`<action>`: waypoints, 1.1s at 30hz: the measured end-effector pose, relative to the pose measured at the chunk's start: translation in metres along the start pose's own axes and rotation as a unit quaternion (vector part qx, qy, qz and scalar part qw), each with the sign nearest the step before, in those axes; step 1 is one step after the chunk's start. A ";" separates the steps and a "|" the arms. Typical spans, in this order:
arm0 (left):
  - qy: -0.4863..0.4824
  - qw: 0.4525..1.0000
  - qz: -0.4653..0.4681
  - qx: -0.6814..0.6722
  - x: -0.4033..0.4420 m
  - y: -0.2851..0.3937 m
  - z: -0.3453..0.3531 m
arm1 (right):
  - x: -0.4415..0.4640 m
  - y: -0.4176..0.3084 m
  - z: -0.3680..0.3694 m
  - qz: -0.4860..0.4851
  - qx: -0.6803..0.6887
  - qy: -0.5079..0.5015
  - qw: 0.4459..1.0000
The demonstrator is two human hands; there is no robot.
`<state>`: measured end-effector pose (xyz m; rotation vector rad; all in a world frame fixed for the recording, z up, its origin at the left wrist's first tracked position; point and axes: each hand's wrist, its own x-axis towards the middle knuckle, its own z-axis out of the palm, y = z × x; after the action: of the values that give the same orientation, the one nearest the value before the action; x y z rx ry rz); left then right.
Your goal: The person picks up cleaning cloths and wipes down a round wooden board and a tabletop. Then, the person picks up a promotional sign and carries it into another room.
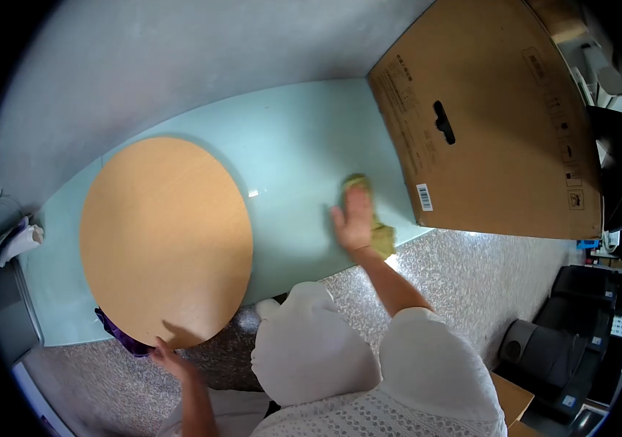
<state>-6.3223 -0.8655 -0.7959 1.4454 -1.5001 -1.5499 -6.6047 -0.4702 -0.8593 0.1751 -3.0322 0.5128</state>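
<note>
My right hand presses a yellow-green cloth against the pale green tabletop, fingers together and thumb out to the side. Part of the cloth shows past the fingertips and beside the wrist. At the lower left, my left hand grips the near edge of a large round tan board. One digit lies on its top face; the other fingers are mostly hidden below the rim. A dark purple cloth pokes out from under the board, just left of that hand.
A big cardboard box stands at the table's right end. A grey wall runs along the back. White and dark cloth-like items lie at the far left. Below the table is speckled floor, with a grey-black seat at right.
</note>
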 end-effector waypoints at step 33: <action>-0.092 0.908 -0.344 -0.220 0.008 -0.024 0.013 | 0.072 -0.129 0.064 -0.292 0.130 -0.113 0.941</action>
<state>-6.3298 -0.8624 -0.8229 1.6604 -0.6427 -2.3071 -6.6628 -0.6199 -0.8721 1.1724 -2.8760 0.8677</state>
